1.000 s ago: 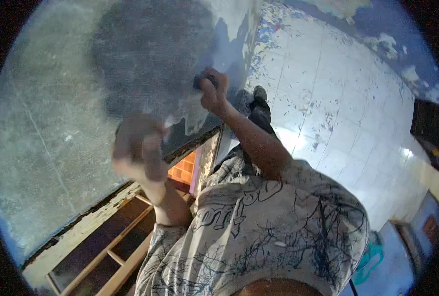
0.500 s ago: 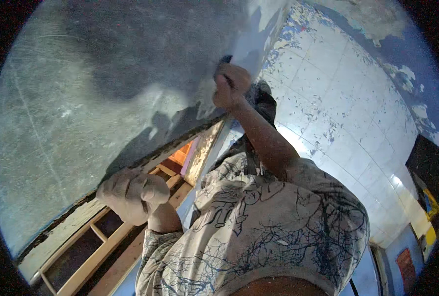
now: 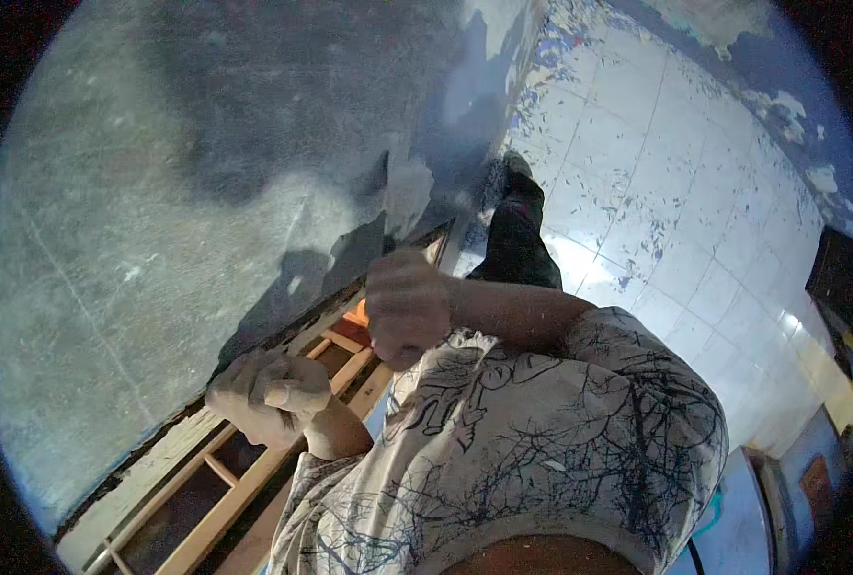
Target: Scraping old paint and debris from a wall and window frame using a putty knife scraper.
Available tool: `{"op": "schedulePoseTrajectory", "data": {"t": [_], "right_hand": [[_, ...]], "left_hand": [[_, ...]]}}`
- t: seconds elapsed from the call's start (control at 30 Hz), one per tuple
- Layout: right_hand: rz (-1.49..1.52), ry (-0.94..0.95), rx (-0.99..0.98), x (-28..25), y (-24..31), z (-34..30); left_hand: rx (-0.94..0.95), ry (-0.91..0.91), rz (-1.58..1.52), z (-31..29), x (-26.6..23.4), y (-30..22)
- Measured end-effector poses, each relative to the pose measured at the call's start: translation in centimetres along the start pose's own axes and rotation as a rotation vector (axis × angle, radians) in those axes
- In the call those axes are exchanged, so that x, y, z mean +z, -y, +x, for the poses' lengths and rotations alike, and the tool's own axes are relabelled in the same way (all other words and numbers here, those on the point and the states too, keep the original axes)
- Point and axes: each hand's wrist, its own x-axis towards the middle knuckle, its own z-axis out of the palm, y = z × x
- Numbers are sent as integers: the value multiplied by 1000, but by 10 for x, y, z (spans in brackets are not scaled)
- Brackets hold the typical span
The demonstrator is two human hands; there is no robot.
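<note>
My right hand (image 3: 407, 309), slightly blurred, is closed in front of my chest beside the edge of the wall. A thin dark blade (image 3: 385, 201) stands up from it toward the scraped grey wall (image 3: 110, 268); whether it touches the wall I cannot tell, and its handle is hidden in my fingers. My left hand (image 3: 268, 395), dusty and pale, is curled closed next to the worn wall edge above the wooden frame (image 3: 254, 479). Whatever my left fingers hold, if anything, is hidden.
A white tiled floor (image 3: 627, 182) lies to the right, scattered with paint flakes. My dark-trousered leg (image 3: 520, 240) stands on it near the wall's foot. Patchy blue wall (image 3: 800, 105) shows at the far right, with dark and yellow items (image 3: 843, 316) below it.
My right hand has come down and left from higher on the wall, closer to my left hand. My left hand has shifted slightly down and right, still closed.
</note>
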Motion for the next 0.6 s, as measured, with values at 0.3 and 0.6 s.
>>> {"op": "schedulePoseTrajectory", "data": {"t": [0.3, 0.6], "right_hand": [[-32, 54, 58, -1, -27, -18], [-183, 466, 329, -23, -46, -18]], "left_hand": [[-22, -70, 42, -10, -2, 2], [44, -126, -7, -7, 3, 1]]}}
